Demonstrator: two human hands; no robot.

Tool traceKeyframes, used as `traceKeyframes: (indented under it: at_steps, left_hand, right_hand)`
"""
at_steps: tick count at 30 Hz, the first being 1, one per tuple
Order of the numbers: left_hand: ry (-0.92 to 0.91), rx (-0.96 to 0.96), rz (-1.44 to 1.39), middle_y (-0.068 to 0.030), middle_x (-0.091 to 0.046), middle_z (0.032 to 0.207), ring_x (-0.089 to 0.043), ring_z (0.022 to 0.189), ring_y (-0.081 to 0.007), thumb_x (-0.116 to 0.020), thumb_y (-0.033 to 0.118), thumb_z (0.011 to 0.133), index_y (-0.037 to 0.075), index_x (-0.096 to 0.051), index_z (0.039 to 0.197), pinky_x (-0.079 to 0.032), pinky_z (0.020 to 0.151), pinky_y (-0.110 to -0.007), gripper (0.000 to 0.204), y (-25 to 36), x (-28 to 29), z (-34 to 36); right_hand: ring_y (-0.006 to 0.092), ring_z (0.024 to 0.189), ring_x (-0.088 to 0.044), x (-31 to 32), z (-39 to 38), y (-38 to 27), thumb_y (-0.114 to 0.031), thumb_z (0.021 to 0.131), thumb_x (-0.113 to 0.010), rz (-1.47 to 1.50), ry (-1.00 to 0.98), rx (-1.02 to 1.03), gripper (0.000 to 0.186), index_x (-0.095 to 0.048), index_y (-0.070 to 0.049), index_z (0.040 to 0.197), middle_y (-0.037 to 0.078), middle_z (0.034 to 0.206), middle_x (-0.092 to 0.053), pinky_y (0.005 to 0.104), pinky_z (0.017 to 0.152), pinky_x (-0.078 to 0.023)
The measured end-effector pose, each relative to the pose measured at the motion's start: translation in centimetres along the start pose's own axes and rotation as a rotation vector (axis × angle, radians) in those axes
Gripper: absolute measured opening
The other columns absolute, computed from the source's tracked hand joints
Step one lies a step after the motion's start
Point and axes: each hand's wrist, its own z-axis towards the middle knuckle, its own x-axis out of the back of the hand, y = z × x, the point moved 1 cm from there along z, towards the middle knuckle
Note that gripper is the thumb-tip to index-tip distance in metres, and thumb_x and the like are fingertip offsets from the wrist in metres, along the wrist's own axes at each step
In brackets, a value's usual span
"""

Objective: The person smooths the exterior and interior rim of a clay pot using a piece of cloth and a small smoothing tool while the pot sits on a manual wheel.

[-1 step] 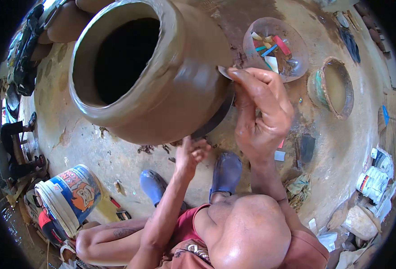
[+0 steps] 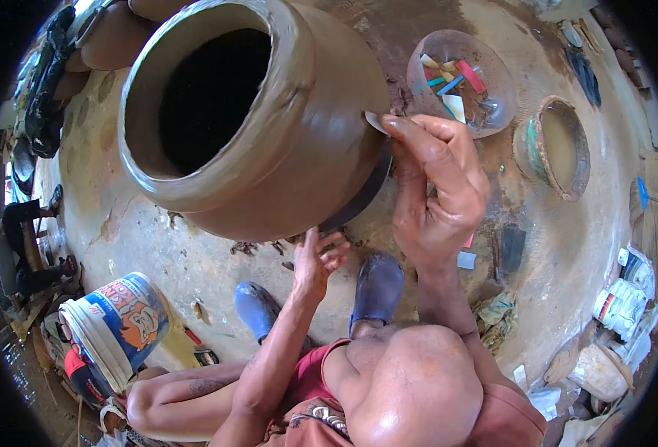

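Observation:
A large wet brown clay pot (image 2: 299,171), tilted with its wide dark mouth toward the left, fills the upper middle. My right hand (image 2: 441,186) is at the pot's right side, thumb and fingers pinching a small thin curved scraper (image 2: 375,121). The scraper's tip is at the clay wall. Beneath the pot, my left hand (image 2: 318,262) has its fingers apart, with one fingertip up at the lower wall; whether it presses there I cannot tell. A dark round base (image 2: 359,200) shows partly under the pot.
A clear bowl of coloured scraps (image 2: 493,97) and a tub of murky water (image 2: 560,145) stand at right. At lower left is a white-blue bucket (image 2: 120,320). My blue clogs (image 2: 377,287) are on the floor. Another person's legs (image 2: 35,261) show far left.
The uneven spot on the pot's rim and the shine on its wall look different, as if the pot has turned slightly. Both hands keep nearly the same places.

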Motion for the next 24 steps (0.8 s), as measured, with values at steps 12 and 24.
traceKeyframes:
  at_steps: [12,24]
  left_hand:
    - [0.03,-0.343,-0.244,-0.0157,-0.069,0.128,-0.072,0.11,-0.0272,-0.061,0.052,0.106,0.002,-0.053,0.145,-0.062,0.07,-0.038,0.064,0.1,3.3,3.9]
    - [0.252,-0.719,-0.014,-0.0188,-0.065,0.14,-0.068,0.118,-0.0292,-0.063,0.048,0.106,0.001,-0.048,0.154,-0.059,0.098,-0.041,0.069,4.3,3.3,5.7]
  right_hand:
    - [0.024,0.076,-0.07,-1.4,-0.7,-1.5,0.009,0.08,-0.075,0.008,-0.005,0.096,0.037,-0.082,-0.007,0.112,0.011,0.096,-0.068,0.0344,0.063,-0.055]
    - [0.0228,0.078,-0.069,-0.9,-1.7,-1.4,0.008,0.073,-0.076,0.02,-0.048,0.065,0.046,-0.081,-0.008,0.116,0.01,0.098,-0.068,0.0327,0.062,-0.055]
